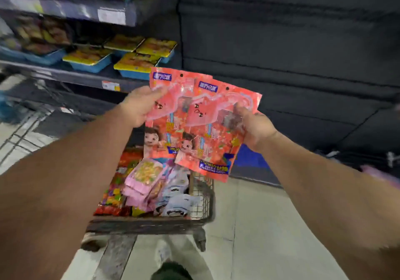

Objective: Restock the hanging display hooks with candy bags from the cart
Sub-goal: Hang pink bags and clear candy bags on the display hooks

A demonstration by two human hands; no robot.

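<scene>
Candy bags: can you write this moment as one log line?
left hand: holds candy bags | right hand: holds them too | cart: below, stocked

To my left, blurred yellow-lidded blue trays [91, 60] sit on grey shelves [65, 75]; pale floor tiles [249, 225] lie beneath me.

My left fingers [159, 91] and right fingers [239, 111] partly cover the red bags [207, 128], which overlap, so I can't count them. The shelf trays [138, 63] blur, and the cart [201, 195] runs behind my left arm.
</scene>
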